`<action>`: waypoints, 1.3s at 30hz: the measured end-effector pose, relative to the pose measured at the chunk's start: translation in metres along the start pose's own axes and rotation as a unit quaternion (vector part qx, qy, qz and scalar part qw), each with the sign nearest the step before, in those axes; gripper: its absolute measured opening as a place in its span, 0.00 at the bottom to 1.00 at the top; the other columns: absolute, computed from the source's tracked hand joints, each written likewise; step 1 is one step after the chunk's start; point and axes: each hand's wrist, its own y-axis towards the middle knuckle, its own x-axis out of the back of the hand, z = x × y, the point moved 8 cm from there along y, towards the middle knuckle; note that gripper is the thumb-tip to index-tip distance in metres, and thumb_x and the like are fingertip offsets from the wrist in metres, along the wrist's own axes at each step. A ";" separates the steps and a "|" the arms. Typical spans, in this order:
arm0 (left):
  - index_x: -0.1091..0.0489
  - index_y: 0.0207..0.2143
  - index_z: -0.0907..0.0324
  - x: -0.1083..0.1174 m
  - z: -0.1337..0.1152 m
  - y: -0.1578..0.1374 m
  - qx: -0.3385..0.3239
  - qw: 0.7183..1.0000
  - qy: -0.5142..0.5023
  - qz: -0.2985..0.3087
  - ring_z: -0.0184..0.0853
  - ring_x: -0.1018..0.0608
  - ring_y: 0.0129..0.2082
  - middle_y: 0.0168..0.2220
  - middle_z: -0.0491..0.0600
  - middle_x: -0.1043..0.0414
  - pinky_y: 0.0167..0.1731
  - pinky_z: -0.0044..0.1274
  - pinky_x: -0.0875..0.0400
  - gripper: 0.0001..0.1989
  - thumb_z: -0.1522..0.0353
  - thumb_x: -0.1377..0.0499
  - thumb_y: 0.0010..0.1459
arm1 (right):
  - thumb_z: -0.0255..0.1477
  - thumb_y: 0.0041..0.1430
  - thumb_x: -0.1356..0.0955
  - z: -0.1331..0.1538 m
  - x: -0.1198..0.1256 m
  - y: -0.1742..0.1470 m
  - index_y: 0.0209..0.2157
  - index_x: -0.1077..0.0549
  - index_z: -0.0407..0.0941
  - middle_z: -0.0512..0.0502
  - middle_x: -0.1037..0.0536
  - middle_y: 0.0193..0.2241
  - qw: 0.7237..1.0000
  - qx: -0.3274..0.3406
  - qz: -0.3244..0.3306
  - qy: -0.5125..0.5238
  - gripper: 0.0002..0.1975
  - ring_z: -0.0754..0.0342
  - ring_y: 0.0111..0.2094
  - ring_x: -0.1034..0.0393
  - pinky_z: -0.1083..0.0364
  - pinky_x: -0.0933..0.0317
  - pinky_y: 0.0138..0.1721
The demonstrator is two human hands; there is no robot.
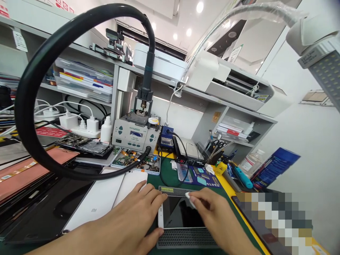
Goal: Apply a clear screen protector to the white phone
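A tablet [176,212] with a white frame and dark screen lies on a grey perforated plate [186,238] in front of me. My left hand [132,212] steadies its left end, thumb at the near corner and index finger at the far corner. In my right hand [212,209] a small white wad [189,198], perhaps tissue or cotton, is pinched between thumb and fingers. It touches the screen near the far edge. My right hand covers the tablet's right end.
A hot air station [135,132] with a looping black hose [23,88] stands behind. A parts tray [132,161] holds small boards. White back covers [92,209] lie left. Tools, a yellow bottle [221,169] and a clear bottle [251,162] stand right. A lamp [322,67] hangs upper right.
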 end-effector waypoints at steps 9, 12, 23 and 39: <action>0.35 0.64 0.60 -0.006 0.009 0.004 0.004 0.999 0.039 -0.016 0.55 0.29 0.60 0.62 0.59 0.30 0.66 0.48 0.45 0.31 0.62 0.40 0.59 | 0.19 0.65 0.37 0.071 -0.070 0.004 0.37 0.22 0.43 0.41 0.22 0.37 0.986 0.075 0.009 -0.148 0.13 0.46 0.37 0.24 0.53 0.36 0.36; 0.38 0.66 0.62 -0.011 0.013 0.004 -0.008 0.999 0.051 -0.015 0.55 0.30 0.61 0.64 0.59 0.32 0.66 0.48 0.45 0.33 0.63 0.41 0.59 | 0.18 0.63 0.36 0.070 -0.073 0.008 0.40 0.22 0.42 0.38 0.22 0.39 0.977 0.049 0.023 -0.206 0.11 0.43 0.38 0.23 0.51 0.36 0.35; 0.38 0.67 0.60 -0.007 0.013 0.005 0.032 0.998 0.045 -0.003 0.56 0.30 0.62 0.60 0.60 0.29 0.64 0.50 0.42 0.34 0.59 0.41 0.61 | 0.19 0.69 0.41 0.008 -0.023 0.003 0.38 0.24 0.42 0.39 0.23 0.37 0.973 -0.061 0.003 -0.223 0.15 0.45 0.36 0.26 0.52 0.42 0.34; 0.37 0.67 0.61 -0.008 0.012 0.004 0.019 0.998 0.059 -0.022 0.57 0.28 0.60 0.57 0.62 0.27 0.62 0.52 0.38 0.32 0.59 0.42 0.62 | 0.34 0.71 0.39 -0.024 0.004 -0.008 0.38 0.22 0.46 0.44 0.21 0.38 0.998 -0.059 0.002 -0.023 0.15 0.47 0.37 0.27 0.52 0.39 0.37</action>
